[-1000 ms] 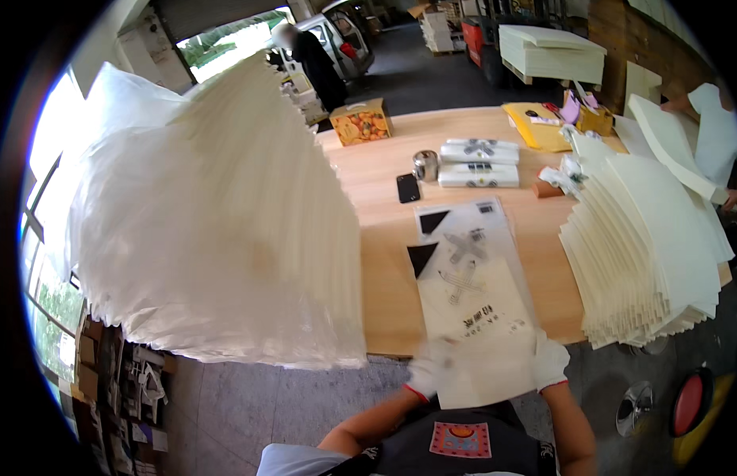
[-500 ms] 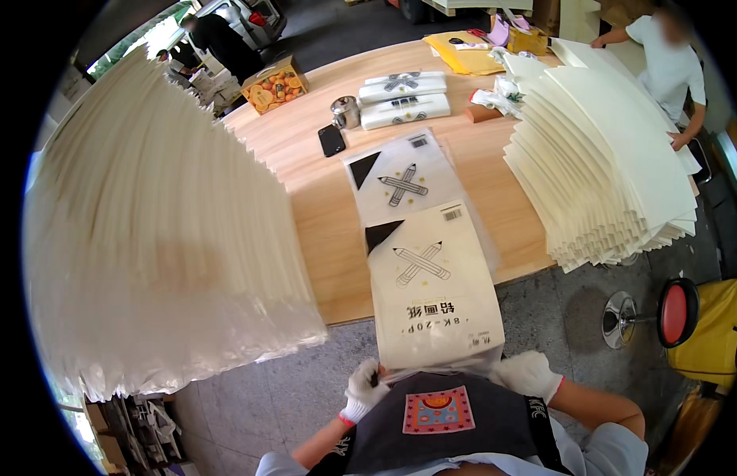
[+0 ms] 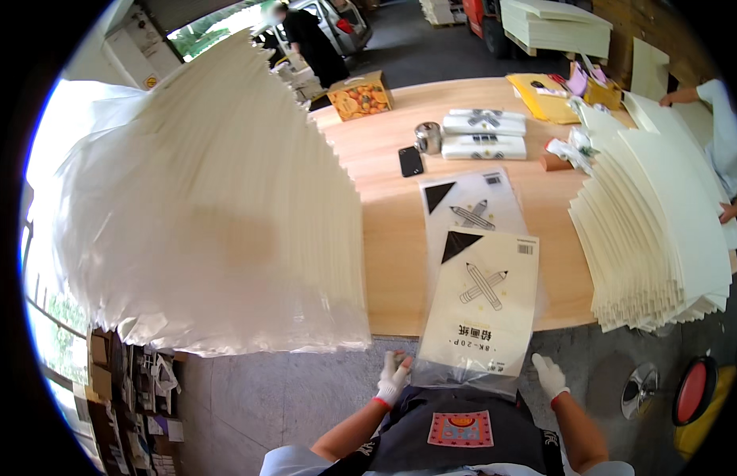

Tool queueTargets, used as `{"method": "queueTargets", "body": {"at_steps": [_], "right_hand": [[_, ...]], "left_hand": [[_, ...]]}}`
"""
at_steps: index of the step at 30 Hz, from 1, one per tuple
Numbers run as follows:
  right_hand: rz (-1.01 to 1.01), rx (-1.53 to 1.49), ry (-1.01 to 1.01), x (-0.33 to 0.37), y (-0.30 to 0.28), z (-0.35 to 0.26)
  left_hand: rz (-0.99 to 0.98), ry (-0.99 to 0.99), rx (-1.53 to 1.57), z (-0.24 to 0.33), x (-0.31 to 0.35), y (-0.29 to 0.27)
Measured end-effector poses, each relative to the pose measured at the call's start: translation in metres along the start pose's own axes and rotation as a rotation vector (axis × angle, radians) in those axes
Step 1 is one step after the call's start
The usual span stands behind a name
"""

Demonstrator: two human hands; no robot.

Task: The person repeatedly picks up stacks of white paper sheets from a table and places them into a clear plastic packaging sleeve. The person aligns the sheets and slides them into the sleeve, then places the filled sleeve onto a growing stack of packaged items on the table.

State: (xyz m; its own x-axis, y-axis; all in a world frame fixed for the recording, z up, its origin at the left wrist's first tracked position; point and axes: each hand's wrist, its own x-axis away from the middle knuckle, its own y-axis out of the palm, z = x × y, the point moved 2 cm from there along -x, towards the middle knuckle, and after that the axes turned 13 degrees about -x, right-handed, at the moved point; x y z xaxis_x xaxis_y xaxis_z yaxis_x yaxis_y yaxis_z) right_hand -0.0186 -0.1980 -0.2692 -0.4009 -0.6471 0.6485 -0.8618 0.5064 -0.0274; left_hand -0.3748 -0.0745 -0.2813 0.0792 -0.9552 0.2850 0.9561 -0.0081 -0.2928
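A clear plastic bag with cream paper inside [image 3: 489,309], printed with crossed pencils and a black corner, hangs over the table's near edge toward my apron. Its clear near end [image 3: 467,379] lies against the apron. My left hand [image 3: 393,378], in a white glove with bare fingertips, is just left of that end, fingers apart and holding nothing. On the other side my right hand [image 3: 549,375], also gloved, is open and slightly clear of the bag. Under the filled bag, farther up the table, lie flat clear bags [image 3: 507,190] with the same print.
A tall stack of filled bags [image 3: 249,222] covers the left side. Fanned cream paper [image 3: 654,214] is piled at right, where another person's hand [image 3: 729,211] rests. Farther back are a phone [image 3: 411,162], a metal pot [image 3: 428,138], rolled bags [image 3: 484,147] and a fruit box [image 3: 360,97].
Both hands have let go of the bag's near end and moved apart from it. The view has shifted, so the table's contents appear farther right.
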Motion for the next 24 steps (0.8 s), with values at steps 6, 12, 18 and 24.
{"method": "queueTargets", "body": {"at_steps": [6, 12, 18, 24], "right_hand": [[-0.037, -0.149, -0.249, -0.007, 0.043, 0.009], [-0.257, -0.265, -0.322, 0.023, 0.106, -0.085], [-0.769, -0.469, -0.809, 0.066, 0.159, -0.305], [-1.059, -0.478, -0.95, 0.154, 0.267, -0.544]], "left_hand": [[-0.481, 0.364, -0.541, 0.15, -0.004, 0.027], [-0.504, 0.886, -0.734, 0.355, 0.057, 0.017], [0.095, 1.394, -0.494, 0.491, 0.103, -0.082], [0.645, 1.452, -0.309, 0.607, 0.107, -0.261]]}}
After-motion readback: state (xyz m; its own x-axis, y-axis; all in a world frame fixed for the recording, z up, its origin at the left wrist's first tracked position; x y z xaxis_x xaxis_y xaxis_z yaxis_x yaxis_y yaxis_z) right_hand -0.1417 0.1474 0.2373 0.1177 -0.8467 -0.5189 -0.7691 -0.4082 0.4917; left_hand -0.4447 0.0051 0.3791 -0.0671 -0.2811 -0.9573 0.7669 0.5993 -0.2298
